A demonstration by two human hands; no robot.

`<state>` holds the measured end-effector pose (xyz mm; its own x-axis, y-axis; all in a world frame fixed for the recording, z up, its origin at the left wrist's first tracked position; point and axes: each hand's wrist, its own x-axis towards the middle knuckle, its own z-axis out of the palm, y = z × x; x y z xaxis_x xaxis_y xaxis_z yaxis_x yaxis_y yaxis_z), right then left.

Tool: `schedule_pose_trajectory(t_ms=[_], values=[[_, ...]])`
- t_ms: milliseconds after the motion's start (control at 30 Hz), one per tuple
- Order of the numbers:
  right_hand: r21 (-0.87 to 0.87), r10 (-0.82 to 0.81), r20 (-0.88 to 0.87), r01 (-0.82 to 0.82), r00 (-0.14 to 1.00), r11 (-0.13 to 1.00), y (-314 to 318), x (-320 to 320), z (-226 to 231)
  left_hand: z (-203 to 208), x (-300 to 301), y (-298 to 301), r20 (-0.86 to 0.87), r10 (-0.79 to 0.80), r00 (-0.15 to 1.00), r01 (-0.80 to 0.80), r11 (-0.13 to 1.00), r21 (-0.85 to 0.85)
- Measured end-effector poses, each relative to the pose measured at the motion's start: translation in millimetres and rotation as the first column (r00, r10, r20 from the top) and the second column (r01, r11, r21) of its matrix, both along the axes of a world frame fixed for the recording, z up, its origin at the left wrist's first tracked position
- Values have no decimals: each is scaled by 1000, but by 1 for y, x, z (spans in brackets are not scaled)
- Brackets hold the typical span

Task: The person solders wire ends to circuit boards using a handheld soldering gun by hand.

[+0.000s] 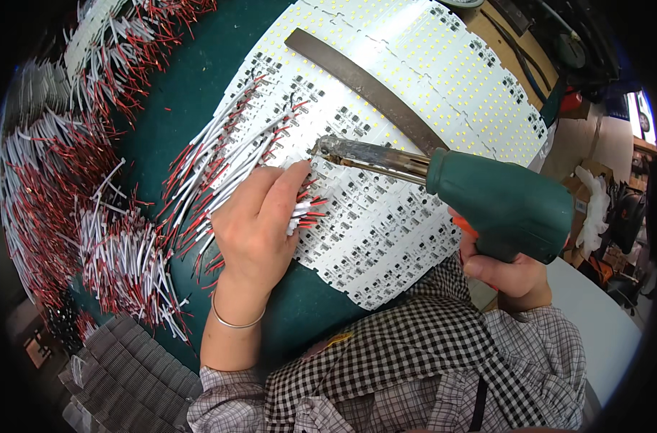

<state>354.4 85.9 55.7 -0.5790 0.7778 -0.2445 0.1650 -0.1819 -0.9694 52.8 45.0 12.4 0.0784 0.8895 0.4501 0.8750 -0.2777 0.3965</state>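
Note:
My right hand [505,273] is closed round the handle of a green soldering gun [501,206]. The gun's metal tip points left and meets the white circuit boards [386,238] close to my left fingertips. My left hand [256,209] is closed on a small bunch of white wires [303,216] with red and black ends, held low over the boards. Some of the bunch is hidden under my fingers. Beyond that hand, rows of attached wires [220,144] trail leftward off the boards. Yellow LED chips dot the boards' far part.
A curved dark bar [364,83] lies across the boards. Big heaps of red and white wires [47,195] cover the left of the green table [177,72]. Stacked grey strips [130,361] sit at lower left. A cardboard box [595,173] and cluttered shelves stand at right.

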Motion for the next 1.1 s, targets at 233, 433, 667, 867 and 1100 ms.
schedule_pose_trajectory(t_ms=[233,433,667,867,1100], values=[[127,107,-4,-106,994,986,2,-3,-4,0,0,-2,2,1,1000,-1,1000,6],[77,31,-15,-30,999,997,-1,-2,-5,2,-1,0,53,8,999,-5,999,-46],[146,117,-39,-110,992,983,5,-5,-6,2,-1,-1,57,8,998,-4,998,-69],[96,43,58,-49,997,994,1,-10,1,2,0,0,76,5,997,1,997,-75],[260,142,113,-167,983,951,6,-7,-3,0,-1,-1,68,-2,998,6,999,-49]])
